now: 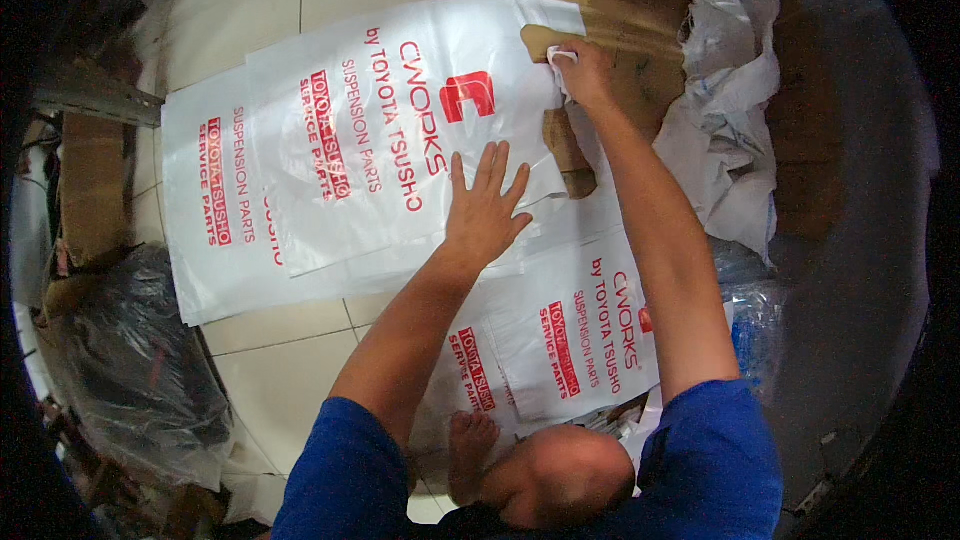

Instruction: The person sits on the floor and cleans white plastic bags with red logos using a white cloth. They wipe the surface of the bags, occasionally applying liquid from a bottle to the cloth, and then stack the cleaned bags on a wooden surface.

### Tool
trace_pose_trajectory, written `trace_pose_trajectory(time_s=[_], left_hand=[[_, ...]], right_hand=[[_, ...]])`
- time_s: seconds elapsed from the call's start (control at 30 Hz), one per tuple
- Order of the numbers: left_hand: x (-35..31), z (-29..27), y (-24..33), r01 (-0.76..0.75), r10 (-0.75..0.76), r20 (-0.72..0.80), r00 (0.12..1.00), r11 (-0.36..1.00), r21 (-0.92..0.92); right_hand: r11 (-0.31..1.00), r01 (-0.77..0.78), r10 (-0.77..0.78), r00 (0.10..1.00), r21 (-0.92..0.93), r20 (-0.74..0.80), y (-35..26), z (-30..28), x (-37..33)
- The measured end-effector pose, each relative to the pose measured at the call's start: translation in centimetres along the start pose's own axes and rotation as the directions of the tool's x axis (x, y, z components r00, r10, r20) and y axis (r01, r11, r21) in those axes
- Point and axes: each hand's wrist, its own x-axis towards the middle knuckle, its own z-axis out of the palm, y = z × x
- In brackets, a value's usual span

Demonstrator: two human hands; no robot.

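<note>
Left hand (486, 208) lies palm down, fingers spread wide, on the near part of the top white sheet (400, 130) with red print; right hand (590, 70) is up at the far right, thumb and fingers pinching a white wad (562, 64), and whether that's a scrap or the sheet's own corner, I can't tell. The top sheet looks like thin, glossy plastic: light, limp, likely to slide on its neighbours and crease rather than break. Best hold, I'd say: a corner pinched, with a flat palm pinning the middle. Just under it, a lower sheet (195, 270) juts out leftward, more printed sheets (540, 290) lie toward the knee; beyond, brown cardboard (645, 50), crumpled white plastic (735, 100) on the right, and tiled floor (285, 345) all around.
</note>
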Motion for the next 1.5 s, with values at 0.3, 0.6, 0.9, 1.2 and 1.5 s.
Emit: trace_pose_trajectory(time_s=[0.3,0.6,0.9,1.2,1.5], left_hand=[[0.2,-0.1,0.0,-0.004,0.004,0.0,1.0,0.998,-0.066],[-1.0,0.2,-0.1,0.013,-0.013,-0.002,1.0,0.998,-0.062],[-0.7,-0.1,0.3,0.005,-0.004,0.024,1.0,0.999,-0.051],[-1.1,-0.1,-0.1,0.03,-0.029,0.021,0.999,0.999,-0.029],[-0.8,-0.1,0.3,0.04,-0.04,0.04,0.998,0.999,-0.006]], right_hand=[[0.97,0.192,-0.218,0.959,0.146,0.184,-7.9,-5.7,-10.6],[0.97,0.233,-0.243,0.925,0.071,0.291,-7.1,-1.7,-11.6],[0.996,-0.028,0.019,0.995,0.087,0.103,-1.6,-0.1,-0.7],[0.994,0.089,-0.1,0.964,0.059,0.245,-7.8,-0.5,-8.0],[0.979,-0.039,0.019,0.994,0.198,0.106,-2.8,0.3,-1.5]])
